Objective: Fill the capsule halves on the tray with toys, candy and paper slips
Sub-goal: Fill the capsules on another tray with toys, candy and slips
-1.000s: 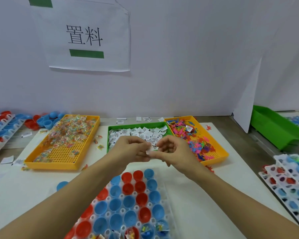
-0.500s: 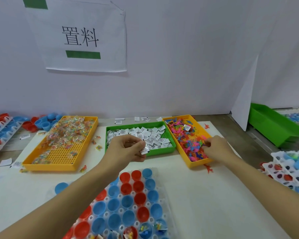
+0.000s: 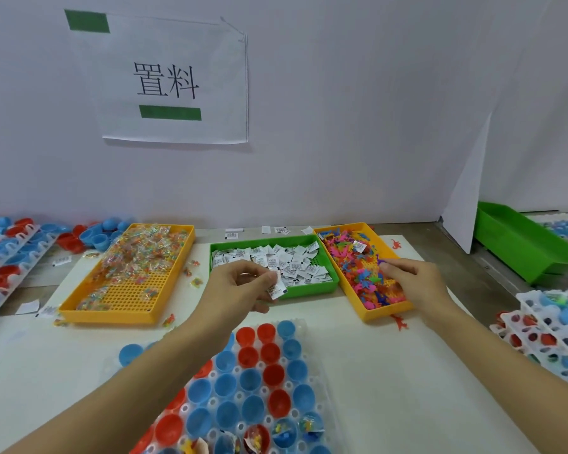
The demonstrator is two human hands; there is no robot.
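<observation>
A clear tray (image 3: 322, 388) of red and blue capsule halves (image 3: 250, 381) lies in front of me; the nearest halves hold candy and toys. My left hand (image 3: 240, 290) pinches white paper slips (image 3: 276, 288) over the near edge of the green slip tray (image 3: 309, 290). My right hand (image 3: 417, 283) reaches into the orange toy tray (image 3: 387, 311), fingers curled among small coloured plastic toys (image 3: 358, 273); whether it holds one is hidden. An orange tray (image 3: 112, 314) of wrapped candy (image 3: 141, 250) sits at left.
Stacked trays of capsules stand at far left (image 3: 4, 257) and at the right edge (image 3: 551, 335). Loose blue and red halves (image 3: 95, 235) sit behind the candy tray. A green bin (image 3: 518, 244) stands at back right. Loose slips and toys lie around the trays.
My hands were together over the slip tray; the right hand then moved right into the toy tray and stays there. The left hand keeps the slips.
</observation>
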